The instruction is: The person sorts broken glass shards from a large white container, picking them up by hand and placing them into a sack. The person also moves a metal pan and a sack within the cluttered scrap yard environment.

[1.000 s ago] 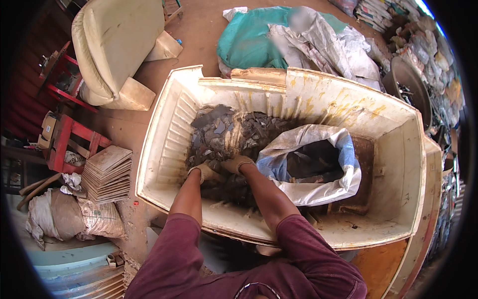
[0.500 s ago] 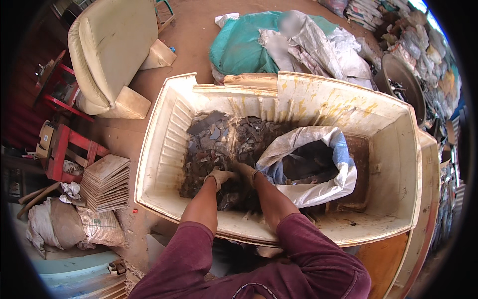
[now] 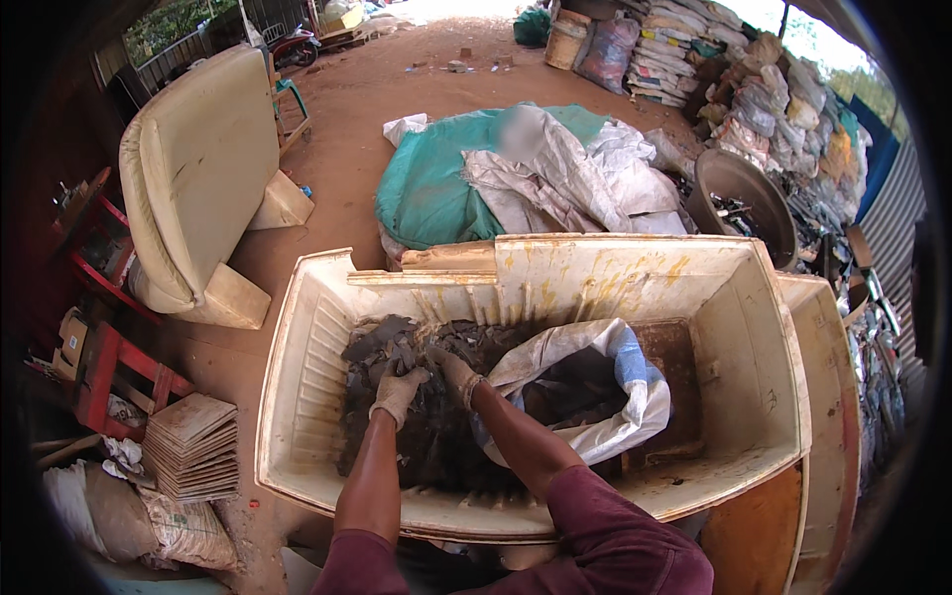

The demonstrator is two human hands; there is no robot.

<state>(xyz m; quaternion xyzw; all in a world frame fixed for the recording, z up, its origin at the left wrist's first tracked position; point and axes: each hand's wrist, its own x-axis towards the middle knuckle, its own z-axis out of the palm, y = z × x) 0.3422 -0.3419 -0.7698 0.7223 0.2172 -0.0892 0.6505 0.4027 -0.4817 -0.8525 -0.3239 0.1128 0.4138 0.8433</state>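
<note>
My left hand, in a pale dusty glove, has its fingers closed around some dark flat scrap pieces over the pile. Close beside it, my right hand, gloved too, reaches into the heap with its fingers stretched out against the pieces. The heap of dark broken scrap covers the left part of a long cream-coloured tub with ribbed walls. To the right of my hands an open white-and-blue woven sack stands in the tub with its rim rolled out. Dark material lies inside the sack, in shadow.
A beige cushioned seat stands on its side at the left. Stacked tiles and a red frame are nearer. Beyond the tub lie green and white sacks. A round brown basin and heaped bags occupy the right.
My view has tilted up, showing more ground beyond the tub. Both hands have shifted to farther up the scrap heap, and the left now has dark pieces in its fingers.
</note>
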